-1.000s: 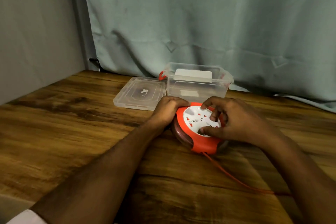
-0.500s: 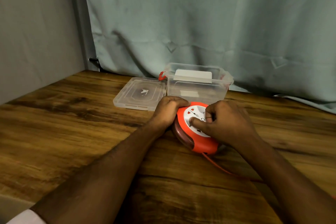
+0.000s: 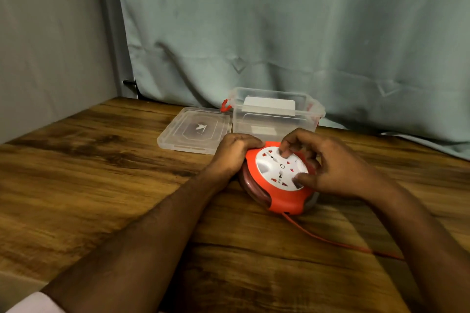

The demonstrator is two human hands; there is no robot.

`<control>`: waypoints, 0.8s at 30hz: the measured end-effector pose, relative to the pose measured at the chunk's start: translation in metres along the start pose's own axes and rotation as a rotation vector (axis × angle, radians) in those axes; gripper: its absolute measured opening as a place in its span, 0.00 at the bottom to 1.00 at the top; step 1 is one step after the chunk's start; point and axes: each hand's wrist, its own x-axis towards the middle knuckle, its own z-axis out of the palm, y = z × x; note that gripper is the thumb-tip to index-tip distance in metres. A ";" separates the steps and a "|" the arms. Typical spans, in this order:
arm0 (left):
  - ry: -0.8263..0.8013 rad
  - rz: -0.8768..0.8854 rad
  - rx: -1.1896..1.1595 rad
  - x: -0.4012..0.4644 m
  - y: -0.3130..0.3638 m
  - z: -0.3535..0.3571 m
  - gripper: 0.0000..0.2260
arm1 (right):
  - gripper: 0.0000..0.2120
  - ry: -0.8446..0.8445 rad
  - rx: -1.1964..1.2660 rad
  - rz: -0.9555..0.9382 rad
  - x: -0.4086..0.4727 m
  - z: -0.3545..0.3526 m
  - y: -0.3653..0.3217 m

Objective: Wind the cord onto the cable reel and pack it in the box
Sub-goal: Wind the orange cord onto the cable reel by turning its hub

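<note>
Left hand (image 3: pixel 235 151) grips cable reel (image 3: pixel 279 180); right hand (image 3: pixel 328 165) fingertips pinch its white face

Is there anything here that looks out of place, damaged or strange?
Nothing looks damaged or spilled. The only loose thing is the orange cord, trailing from the cable reel across the table: it is not fully wound. The box stands open, its lid flat beside it.
</note>
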 end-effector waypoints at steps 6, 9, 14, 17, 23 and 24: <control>0.002 0.005 -0.006 -0.001 0.002 -0.001 0.06 | 0.33 -0.009 0.067 -0.023 -0.001 -0.001 0.011; 0.009 -0.008 -0.008 -0.001 0.002 0.000 0.05 | 0.35 -0.003 0.098 0.003 0.000 0.000 0.011; 0.024 -0.011 -0.001 0.001 -0.001 0.000 0.06 | 0.35 0.070 0.063 0.033 -0.002 0.006 0.003; 0.025 -0.027 -0.027 0.001 -0.001 0.000 0.06 | 0.32 0.104 -0.012 0.029 -0.002 0.010 0.000; 0.022 -0.028 0.000 0.002 -0.003 0.000 0.07 | 0.31 0.138 -0.163 0.068 0.004 0.019 -0.003; 0.020 -0.028 0.000 0.002 -0.003 -0.001 0.06 | 0.31 0.148 -0.181 0.079 0.005 0.020 -0.006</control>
